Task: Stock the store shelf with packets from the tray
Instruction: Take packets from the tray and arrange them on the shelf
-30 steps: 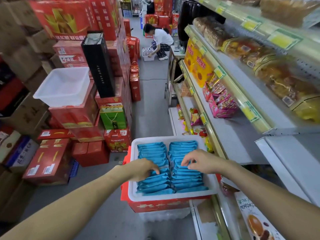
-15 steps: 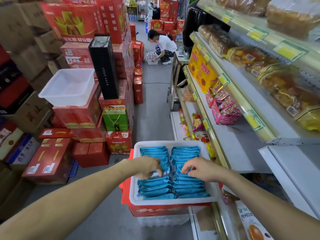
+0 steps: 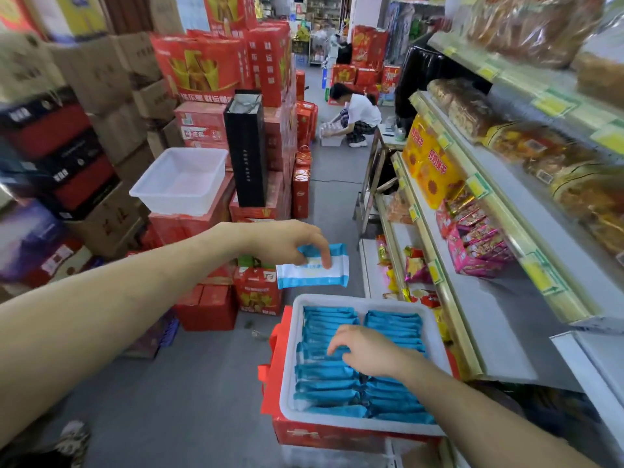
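Observation:
A white tray (image 3: 290, 373) sits on a red carton and holds two rows of blue packets (image 3: 326, 390) standing on edge. My left hand (image 3: 287, 243) pinches one blue-and-white packet (image 3: 312, 271) in the air, above and beyond the tray's far left corner. My right hand (image 3: 366, 349) reaches into the middle of the tray, its curled fingers among the packets of the left row; I cannot make out whether it grips one. The grey shelf (image 3: 506, 319) to the right has a bare stretch beside pink packets (image 3: 472, 238).
Stacked red cartons (image 3: 209, 72) and an empty white tub (image 3: 182, 180) line the left of the aisle. A person (image 3: 358, 116) crouches farther down the aisle. Upper shelves on the right carry bread and yellow packets (image 3: 429, 160). Grey floor lies open to the left of the tray.
My left hand has lifted one packet out of the tray and carried it up and away. My right hand has shifted left, deeper into the tray. The camera has tilted up.

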